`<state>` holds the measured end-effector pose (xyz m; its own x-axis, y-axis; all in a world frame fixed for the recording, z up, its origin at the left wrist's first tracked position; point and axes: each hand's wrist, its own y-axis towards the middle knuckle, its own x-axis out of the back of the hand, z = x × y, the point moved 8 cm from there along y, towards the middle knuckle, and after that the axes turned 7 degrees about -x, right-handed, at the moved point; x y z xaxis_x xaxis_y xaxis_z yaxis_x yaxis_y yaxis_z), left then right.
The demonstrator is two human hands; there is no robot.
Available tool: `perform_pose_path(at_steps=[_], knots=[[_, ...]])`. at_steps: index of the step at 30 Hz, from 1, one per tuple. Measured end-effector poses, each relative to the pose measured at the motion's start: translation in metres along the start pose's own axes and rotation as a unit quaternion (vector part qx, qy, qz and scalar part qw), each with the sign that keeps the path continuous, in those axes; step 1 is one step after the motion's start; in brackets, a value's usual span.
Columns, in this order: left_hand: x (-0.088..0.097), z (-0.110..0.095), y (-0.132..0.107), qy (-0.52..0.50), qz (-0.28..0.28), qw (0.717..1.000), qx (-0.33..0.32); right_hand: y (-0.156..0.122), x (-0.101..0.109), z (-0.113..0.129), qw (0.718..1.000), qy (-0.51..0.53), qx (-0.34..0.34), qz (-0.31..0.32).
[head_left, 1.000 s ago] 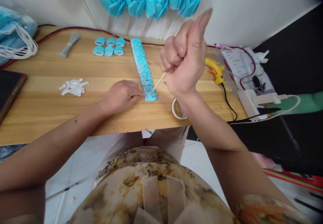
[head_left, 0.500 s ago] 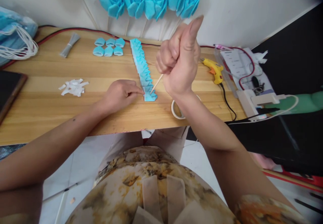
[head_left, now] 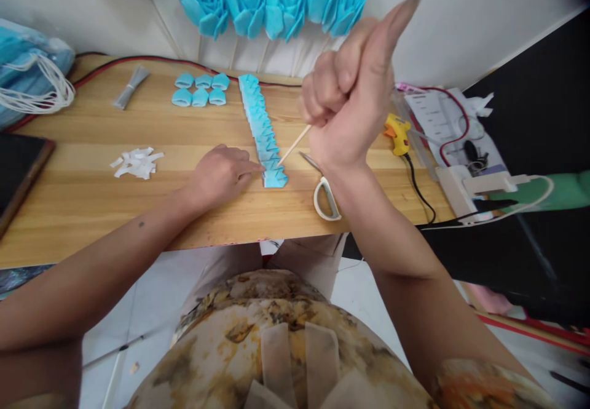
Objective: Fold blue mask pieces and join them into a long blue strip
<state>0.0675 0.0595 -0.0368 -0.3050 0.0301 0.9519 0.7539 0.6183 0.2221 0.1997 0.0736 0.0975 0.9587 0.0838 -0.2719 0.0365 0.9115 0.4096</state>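
Observation:
Stretched toward the near end of a pleated light-blue strip [head_left: 260, 127] is the index finger of my left hand [head_left: 224, 173]; its tip touches the strip's left edge and the other fingers are loosely curled. My right hand [head_left: 353, 92] is closed in a fist, thumb up, around a thin wooden stick [head_left: 295, 143]. The stick slants down, its lower tip at the strip's folds near the left fingertip. Most of the stick is hidden inside the fist. White-handled scissors [head_left: 328, 200] lie partly behind my right wrist.
Blue fabric roses [head_left: 244, 3] on sticks stand along the wall. Several small blue folded pieces [head_left: 200, 97], white paper scraps [head_left: 138, 163] and a tied grey bundle [head_left: 131, 88] lie left. A yellow glue gun [head_left: 399, 133], its cord and a white power strip [head_left: 456, 190] are right.
My right hand has risen up and to the right, with more of the stick showing. The scissors are more exposed. My left hand stays at the strip's edge.

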Motion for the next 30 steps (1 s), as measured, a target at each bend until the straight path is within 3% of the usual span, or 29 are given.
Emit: perform_pose_path(at_steps=[3, 9, 16, 22, 27, 30], knots=[[0.0, 0.0, 0.0, 0.005, 0.005, 1.0, 0.003, 0.004, -0.002, 0.003, 0.999, 0.013, 0.031, 0.006], [0.001, -0.001, 0.0, -0.002, 0.002, 1.0, -0.008, 0.004, -0.012, -0.024, 0.999, -0.004, 0.003, 0.038], [0.001, -0.001, 0.0, -0.007, -0.003, 1.0, -0.009, 0.006, -0.012, -0.011, 0.999, -0.035, 0.002, 0.012], [0.003, -0.001, 0.0, -0.027, -0.024, 0.999, -0.011, 0.003, -0.008, -0.034, 0.999, -0.02, -0.038, 0.0], [0.005, 0.008, -0.003, -0.092, -0.065, 0.993, 0.025, 0.005, -0.006, -0.032, 0.999, -0.012, -0.043, 0.018], [0.003, 0.008, -0.002, -0.063, -0.054, 0.996, 0.028, 0.005, -0.005, -0.033, 0.997, -0.04, -0.064, 0.003]])
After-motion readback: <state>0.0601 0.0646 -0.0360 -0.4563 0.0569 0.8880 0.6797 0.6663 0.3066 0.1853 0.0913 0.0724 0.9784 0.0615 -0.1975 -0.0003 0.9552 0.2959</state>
